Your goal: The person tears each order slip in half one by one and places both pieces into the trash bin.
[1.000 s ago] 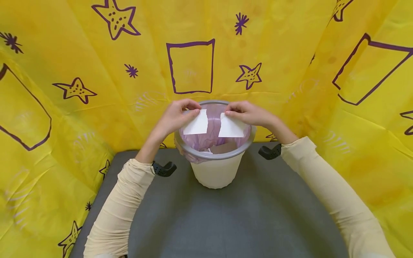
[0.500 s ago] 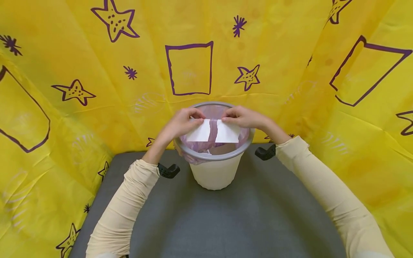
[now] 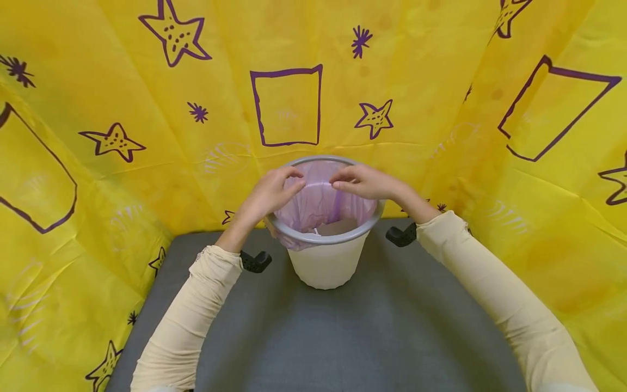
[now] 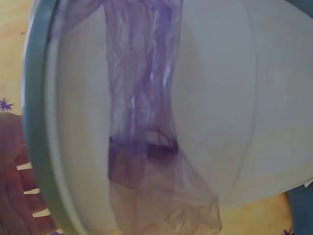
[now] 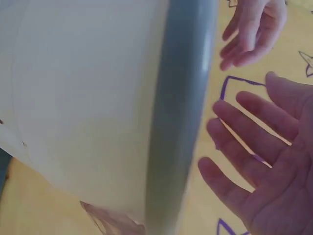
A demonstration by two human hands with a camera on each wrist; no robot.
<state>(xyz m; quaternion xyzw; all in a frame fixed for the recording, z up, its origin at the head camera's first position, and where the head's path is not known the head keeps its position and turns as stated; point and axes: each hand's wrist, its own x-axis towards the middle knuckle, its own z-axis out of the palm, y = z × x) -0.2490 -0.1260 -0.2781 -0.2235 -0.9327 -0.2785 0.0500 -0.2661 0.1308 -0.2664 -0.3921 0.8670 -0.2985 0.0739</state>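
A white waste bin (image 3: 327, 267) with a grey rim (image 3: 338, 238) stands on the grey table, lined with a thin purple bag (image 3: 313, 209). Over its left side hovers my left hand (image 3: 274, 190), thumb and fingers apart, holding nothing. Facing it above the right side, my right hand (image 3: 364, 182) is just as bare, its fingers spread in the right wrist view. Inside the bin lie a brownish flat piece (image 3: 340, 227) and a small white scrap (image 3: 315, 231). In the left wrist view, gathered bag film (image 4: 142, 73) hangs down the bin's outer wall.
Yellow cloth walls (image 3: 289, 49) with purple drawings enclose the table (image 3: 323, 337) at the back and both sides. A black wrist mount (image 3: 256, 262) sits on my left wrist, and another black mount (image 3: 401, 236) on my right.
Each hand held a white piece of torn paper; the pieces came closer together over the bin, then were let go. They no longer show, and both hands' fingers have parted.
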